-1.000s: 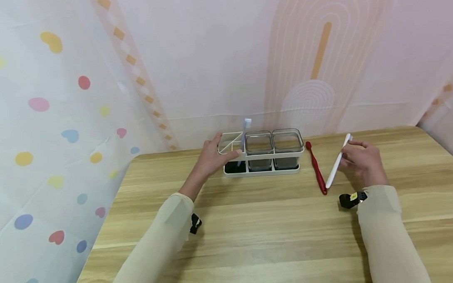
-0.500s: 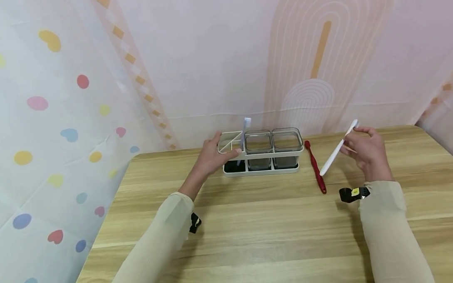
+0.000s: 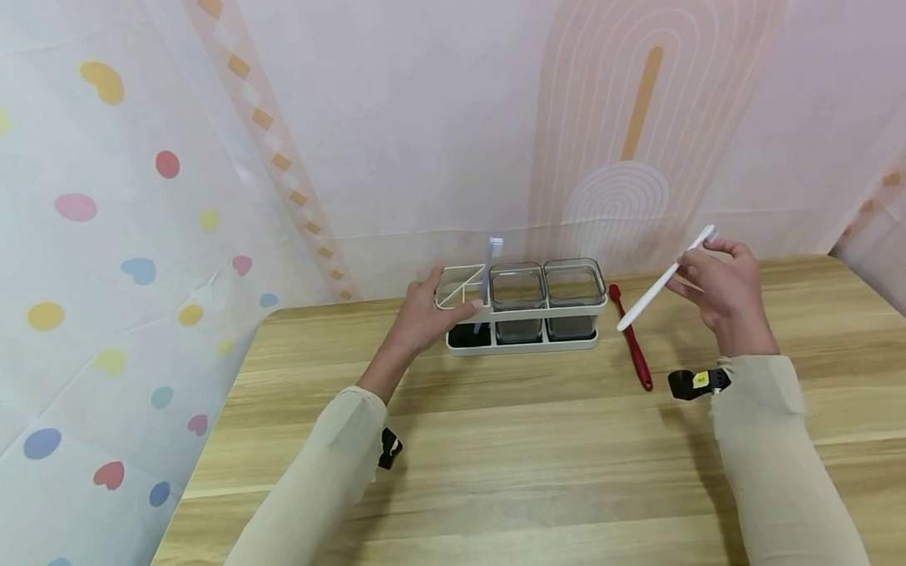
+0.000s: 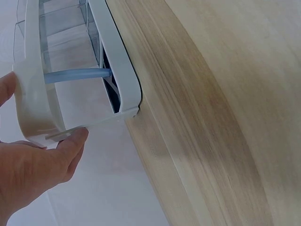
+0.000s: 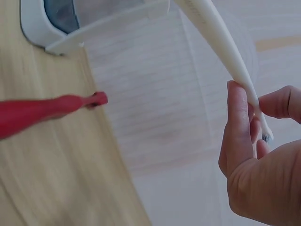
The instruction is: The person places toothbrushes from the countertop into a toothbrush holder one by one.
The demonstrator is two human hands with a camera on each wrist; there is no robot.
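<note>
A white rack [image 3: 522, 337] [image 4: 117, 70] with two clear cups [image 3: 546, 290] stands at the table's far edge. A pale blue toothbrush [image 3: 490, 269] [image 4: 75, 74] stands upright in its left compartment. My left hand [image 3: 424, 313] [image 4: 37, 165] holds the rack's left end, thumb and fingers around its rim. My right hand [image 3: 719, 286] [image 5: 258, 150] pinches a white toothbrush [image 3: 663, 280] [image 5: 221, 37] near its head, in the air and slanted down toward the rack. A red toothbrush [image 3: 631, 339] [image 5: 47, 110] lies flat on the table to the right of the rack.
The wooden table [image 3: 541, 455] meets a patterned curtain backdrop [image 3: 447, 125] right behind the rack. Its left edge runs beside a dotted curtain [image 3: 86, 287]. Bare wood stretches in front of the rack and between my arms.
My right hand has lifted the white toothbrush off the table and carried it up and left toward the rack. The left hand and rack have stayed put.
</note>
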